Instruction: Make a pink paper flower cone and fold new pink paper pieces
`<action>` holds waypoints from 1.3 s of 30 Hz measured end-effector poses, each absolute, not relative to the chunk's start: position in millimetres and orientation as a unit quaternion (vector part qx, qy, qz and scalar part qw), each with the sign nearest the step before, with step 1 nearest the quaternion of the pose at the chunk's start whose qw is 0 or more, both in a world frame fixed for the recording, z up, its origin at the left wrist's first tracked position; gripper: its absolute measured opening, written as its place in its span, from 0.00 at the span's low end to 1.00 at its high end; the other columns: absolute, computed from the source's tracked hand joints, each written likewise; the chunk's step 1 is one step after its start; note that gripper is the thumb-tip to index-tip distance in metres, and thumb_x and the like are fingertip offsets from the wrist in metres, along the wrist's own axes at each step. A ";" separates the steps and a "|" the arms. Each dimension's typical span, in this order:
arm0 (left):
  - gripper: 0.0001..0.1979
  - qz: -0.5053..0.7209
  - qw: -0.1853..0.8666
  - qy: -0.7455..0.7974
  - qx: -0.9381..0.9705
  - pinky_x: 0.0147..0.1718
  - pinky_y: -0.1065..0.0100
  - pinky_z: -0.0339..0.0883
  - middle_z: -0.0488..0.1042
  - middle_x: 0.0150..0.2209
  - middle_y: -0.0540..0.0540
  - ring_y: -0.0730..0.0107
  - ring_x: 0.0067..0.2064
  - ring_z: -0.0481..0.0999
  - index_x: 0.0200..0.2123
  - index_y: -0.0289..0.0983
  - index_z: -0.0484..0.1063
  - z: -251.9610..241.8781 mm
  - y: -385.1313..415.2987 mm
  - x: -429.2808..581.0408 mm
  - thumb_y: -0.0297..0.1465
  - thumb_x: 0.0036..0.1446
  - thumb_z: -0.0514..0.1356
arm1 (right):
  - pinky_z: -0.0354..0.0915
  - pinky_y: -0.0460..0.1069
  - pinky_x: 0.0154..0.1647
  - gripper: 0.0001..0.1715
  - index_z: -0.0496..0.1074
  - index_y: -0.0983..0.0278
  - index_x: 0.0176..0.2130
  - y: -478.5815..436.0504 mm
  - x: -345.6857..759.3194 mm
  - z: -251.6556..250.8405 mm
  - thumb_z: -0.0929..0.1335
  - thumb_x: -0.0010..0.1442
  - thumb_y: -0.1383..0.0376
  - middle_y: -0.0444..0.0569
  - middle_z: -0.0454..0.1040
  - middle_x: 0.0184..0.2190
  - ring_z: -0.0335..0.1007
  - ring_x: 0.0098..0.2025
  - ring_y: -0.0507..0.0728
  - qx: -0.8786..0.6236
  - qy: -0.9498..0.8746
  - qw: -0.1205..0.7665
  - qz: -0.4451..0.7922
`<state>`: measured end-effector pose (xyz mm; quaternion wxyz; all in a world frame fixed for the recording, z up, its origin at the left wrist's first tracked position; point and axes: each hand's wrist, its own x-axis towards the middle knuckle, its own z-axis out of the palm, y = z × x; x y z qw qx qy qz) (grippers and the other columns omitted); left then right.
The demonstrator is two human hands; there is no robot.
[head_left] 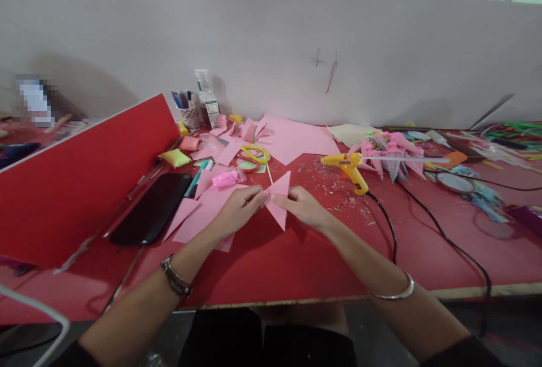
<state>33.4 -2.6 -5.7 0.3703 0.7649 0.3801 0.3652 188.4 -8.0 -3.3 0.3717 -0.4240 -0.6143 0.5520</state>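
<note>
Between my hands, above the red table (296, 265), is a small folded pink paper (280, 197) with pointed ends at top and bottom. My left hand (241, 207) pinches its left edge between thumb and fingers. On the other side, my right hand (305, 206) grips it, the thumb lying across its front and the fingers partly hidden behind. Yellow-handled scissors (257, 155) lie just beyond my hands. Cut pink sheets (203, 217) lie beside and under my left hand, near a bright pink packet (226, 179).
A yellow glue gun (351, 170) with a trailing black cable lies at the right, before a pink paper decoration (392, 152). Left are a black phone (152, 209) and a raised red board (84, 180). A pen cup (189, 114) and bottle (208, 101) stand behind.
</note>
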 end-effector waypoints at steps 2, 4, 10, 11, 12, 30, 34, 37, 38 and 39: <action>0.16 0.354 0.378 0.377 0.768 0.19 0.74 0.49 0.54 0.16 0.56 0.78 0.19 0.55 0.16 0.37 0.54 -5.9 -2.0 33.6 0.34 0.54 0.46 | 0.59 0.45 0.27 0.15 0.69 0.68 0.26 -9.1 187.9 -4.5 0.66 0.45 0.57 0.44 0.71 0.22 0.64 0.25 0.50 -0.428 -0.617 0.361 0.553; 0.17 0.362 0.384 0.383 0.758 0.18 0.74 0.49 0.55 0.15 0.56 0.79 0.18 0.54 0.15 0.37 0.54 -6.0 -1.1 33.9 0.35 0.54 0.46 | 0.56 0.44 0.22 0.18 0.68 0.68 0.22 -9.6 187.4 -4.5 0.65 0.46 0.54 0.42 0.67 0.17 0.61 0.20 0.48 -0.443 -0.621 0.357 0.540; 0.17 0.391 0.394 0.385 0.737 0.16 0.75 0.47 0.54 0.13 0.56 0.80 0.16 0.54 0.14 0.37 0.54 -4.9 0.8 33.2 0.35 0.53 0.45 | 0.53 0.42 0.16 0.26 0.63 0.67 0.16 -10.7 188.1 -1.6 0.61 0.50 0.49 0.42 0.62 0.11 0.57 0.14 0.46 -0.451 -0.644 0.330 0.522; 0.17 0.391 0.395 0.385 0.737 0.16 0.75 0.47 0.54 0.12 0.56 0.80 0.16 0.54 0.14 0.37 0.54 -4.5 0.7 32.9 0.35 0.53 0.45 | 0.53 0.42 0.16 0.26 0.63 0.67 0.16 -11.0 188.7 -1.4 0.61 0.49 0.49 0.42 0.62 0.11 0.57 0.14 0.46 -0.448 -0.649 0.329 0.519; 0.17 0.392 0.396 0.385 0.735 0.16 0.75 0.48 0.54 0.12 0.56 0.80 0.16 0.54 0.14 0.37 0.54 -4.1 0.5 32.7 0.35 0.53 0.45 | 0.53 0.42 0.15 0.25 0.63 0.67 0.16 -11.2 189.4 -1.4 0.62 0.49 0.49 0.41 0.62 0.11 0.57 0.14 0.45 -0.445 -0.657 0.327 0.513; 0.17 0.246 0.409 0.380 0.792 0.16 0.76 0.48 0.55 0.12 0.57 0.81 0.15 0.55 0.13 0.36 0.55 -5.7 -3.1 33.7 0.32 0.51 0.50 | 0.52 0.43 0.21 0.18 0.61 0.66 0.19 -11.6 187.1 -4.3 0.60 0.52 0.57 0.40 0.59 0.16 0.54 0.20 0.46 -0.420 -0.692 0.390 0.439; 0.13 0.219 0.455 0.373 0.778 0.22 0.76 0.57 0.65 0.15 0.54 0.78 0.19 0.65 0.18 0.35 0.63 -3.7 -5.3 34.2 0.33 0.52 0.51 | 0.53 0.43 0.20 0.21 0.59 0.65 0.19 -11.1 185.5 -6.4 0.59 0.53 0.52 0.39 0.58 0.16 0.53 0.19 0.46 -0.416 -0.670 0.430 0.440; 0.11 0.205 0.483 0.339 0.781 0.25 0.75 0.59 0.67 0.17 0.53 0.78 0.21 0.68 0.22 0.34 0.65 -3.3 -5.8 34.4 0.32 0.53 0.50 | 0.50 0.43 0.15 0.25 0.58 0.64 0.17 -9.7 185.2 -6.6 0.58 0.51 0.47 0.38 0.56 0.11 0.51 0.14 0.45 -0.428 -0.633 0.442 0.469; 0.12 0.210 0.490 0.331 0.778 0.25 0.75 0.60 0.67 0.18 0.53 0.79 0.20 0.67 0.22 0.34 0.65 -3.3 -5.5 34.5 0.32 0.54 0.49 | 0.49 0.43 0.14 0.26 0.57 0.63 0.17 -9.1 185.4 -6.3 0.57 0.51 0.46 0.38 0.56 0.10 0.51 0.13 0.45 -0.430 -0.624 0.449 0.474; 0.12 0.222 0.496 0.328 0.773 0.24 0.75 0.60 0.67 0.19 0.53 0.80 0.19 0.67 0.22 0.35 0.64 -3.4 -5.2 34.7 0.32 0.54 0.48 | 0.49 0.43 0.13 0.27 0.58 0.63 0.17 -8.5 185.7 -5.8 0.56 0.50 0.45 0.38 0.56 0.09 0.50 0.12 0.46 -0.429 -0.616 0.458 0.476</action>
